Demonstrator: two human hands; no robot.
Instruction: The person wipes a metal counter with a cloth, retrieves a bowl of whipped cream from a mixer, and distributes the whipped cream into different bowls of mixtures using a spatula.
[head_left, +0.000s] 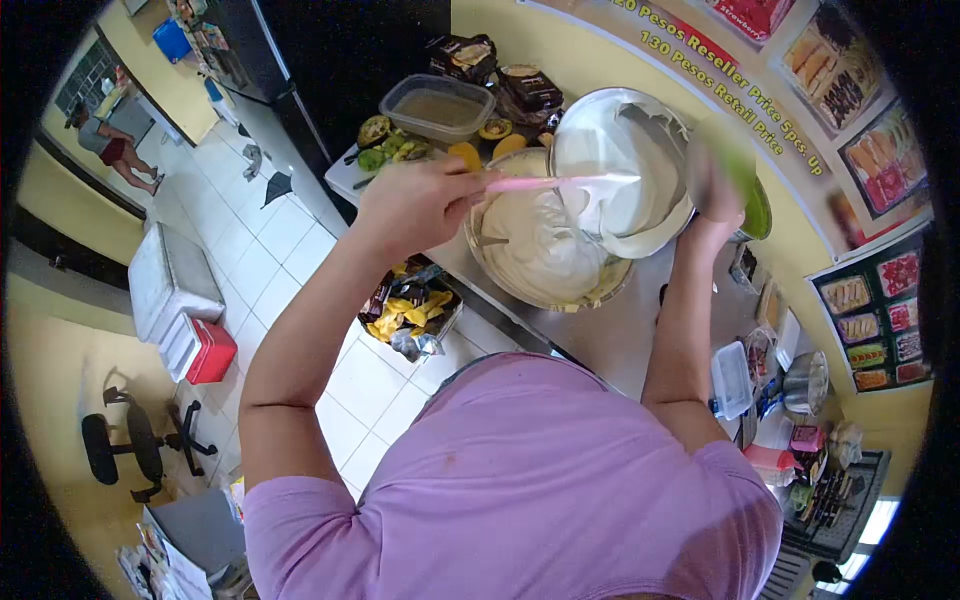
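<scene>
My left hand (418,203) is closed around the handle of a pink spatula (540,184). The blade, smeared with white cream, reaches into a metal mixing bowl (652,108). That bowl is tilted, its inside coated with thick white cream (600,150). At its right side my right hand (716,190), blurred, grips the bowl; some fingers are hidden. Below the tilted bowl sits a wide, larger bowl (482,262) of pale cream (540,245), smeared around its rim. Behind my right hand stands a container with bright green on it (760,212).
A clear plastic tub (437,106), halved mangoes (510,146) and green peels (392,150) lie at the counter's back left. Dark packets (530,92) stand behind. A bin of wrappers (410,315) is below the counter edge. Containers (733,380) line the right. A person (100,140) stands far left.
</scene>
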